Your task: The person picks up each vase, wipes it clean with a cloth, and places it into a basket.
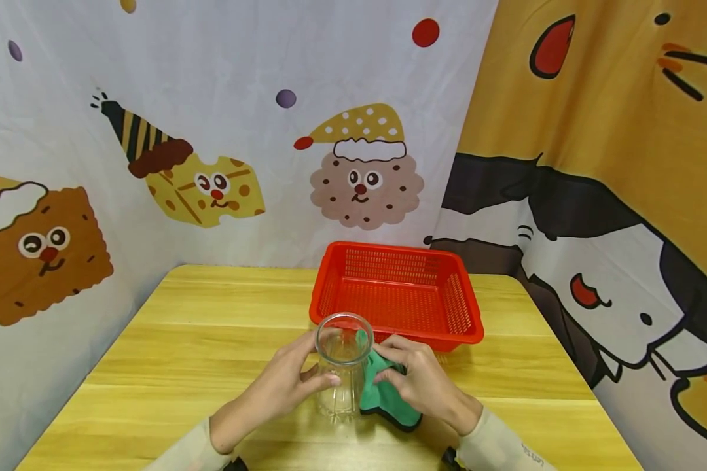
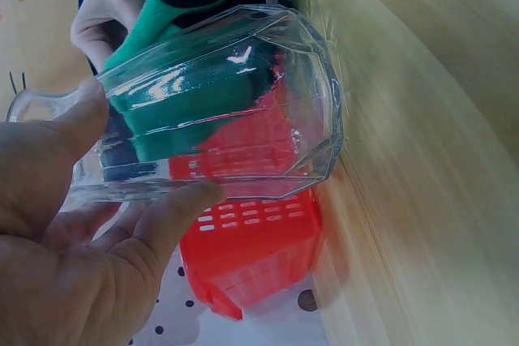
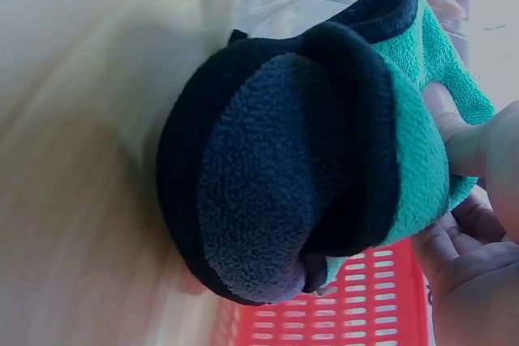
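Observation:
A clear glass jar with faceted sides stands upright near the table's front, its round mouth facing up. My left hand grips it from the left, thumb on the near side and fingers round the far side. On the jar's right, my right hand pinches a green cloth with a dark edge. Part of the cloth lies along the jar's wall near the rim. In the right wrist view the cloth hangs folded, its grey underside and black border showing.
Just behind the jar sits a red plastic basket with perforated walls. The wooden table has its back edge against a white cartoon-printed curtain. An orange printed curtain hangs on the right.

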A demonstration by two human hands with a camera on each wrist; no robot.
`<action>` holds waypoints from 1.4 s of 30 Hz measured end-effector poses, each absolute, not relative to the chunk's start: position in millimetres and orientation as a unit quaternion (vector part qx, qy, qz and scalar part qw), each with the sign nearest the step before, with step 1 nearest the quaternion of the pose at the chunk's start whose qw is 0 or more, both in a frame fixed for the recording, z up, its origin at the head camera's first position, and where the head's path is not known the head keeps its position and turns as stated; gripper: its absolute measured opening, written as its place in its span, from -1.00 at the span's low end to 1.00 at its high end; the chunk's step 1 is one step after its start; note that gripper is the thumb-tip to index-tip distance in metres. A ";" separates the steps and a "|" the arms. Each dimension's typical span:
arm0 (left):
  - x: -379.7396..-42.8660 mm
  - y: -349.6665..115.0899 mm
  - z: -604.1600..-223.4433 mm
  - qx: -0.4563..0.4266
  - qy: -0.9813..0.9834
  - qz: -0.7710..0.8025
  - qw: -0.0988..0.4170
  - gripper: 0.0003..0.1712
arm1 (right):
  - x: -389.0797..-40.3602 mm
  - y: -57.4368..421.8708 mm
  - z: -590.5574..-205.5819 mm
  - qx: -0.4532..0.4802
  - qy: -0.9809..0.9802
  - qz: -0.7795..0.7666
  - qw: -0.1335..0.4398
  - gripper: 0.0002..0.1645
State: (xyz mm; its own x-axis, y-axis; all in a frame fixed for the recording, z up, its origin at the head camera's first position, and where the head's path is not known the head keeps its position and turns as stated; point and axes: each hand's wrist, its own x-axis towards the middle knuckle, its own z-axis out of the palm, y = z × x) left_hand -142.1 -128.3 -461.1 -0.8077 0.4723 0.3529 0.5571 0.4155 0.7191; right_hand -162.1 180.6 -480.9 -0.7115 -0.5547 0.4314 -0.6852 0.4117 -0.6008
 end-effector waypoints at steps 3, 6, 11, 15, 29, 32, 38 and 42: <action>-142.4 -128.1 -461.8 -0.307 -0.840 -0.444 0.050 -0.15 | -161.9 179.2 -476.4 0.365 -0.836 0.400 0.088 -0.38; -142.4 -127.7 -462.2 -0.308 -0.841 -0.442 0.052 -0.13 | -161.8 177.4 -473.1 0.363 -0.833 0.406 0.094 -0.39; -142.2 -127.3 -462.8 -0.305 -0.841 -0.444 0.049 -0.13 | -161.7 174.7 -468.4 0.362 -0.825 0.423 0.103 -0.40; -142.0 -127.3 -462.7 -0.304 -0.841 -0.444 0.047 -0.13 | -162.9 173.6 -465.5 0.364 -0.818 0.431 0.113 -0.37; -142.3 -127.4 -462.5 -0.307 -0.841 -0.444 0.047 -0.13 | -166.3 174.1 -459.2 0.368 -0.800 0.453 0.140 -0.30; -142.3 -127.7 -462.7 -0.304 -0.841 -0.445 0.044 -0.13 | -167.1 174.6 -457.5 0.370 -0.795 0.458 0.143 -0.31; -142.6 -127.8 -462.2 -0.304 -0.841 -0.446 0.038 -0.13 | -168.6 176.9 -455.2 0.364 -0.791 0.466 0.156 -0.34; -142.5 -127.4 -461.6 -0.306 -0.839 -0.448 0.038 -0.13 | -169.3 177.7 -452.5 0.371 -0.782 0.471 0.171 -0.34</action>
State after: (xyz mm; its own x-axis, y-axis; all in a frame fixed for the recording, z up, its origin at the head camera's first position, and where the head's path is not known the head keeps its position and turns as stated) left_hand -142.5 -127.4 -461.6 -0.8099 0.4791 0.3385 0.5480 0.4120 0.7280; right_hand -169.3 177.7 -452.5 -0.6659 -0.4188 0.6174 -0.7416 0.2807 -0.6094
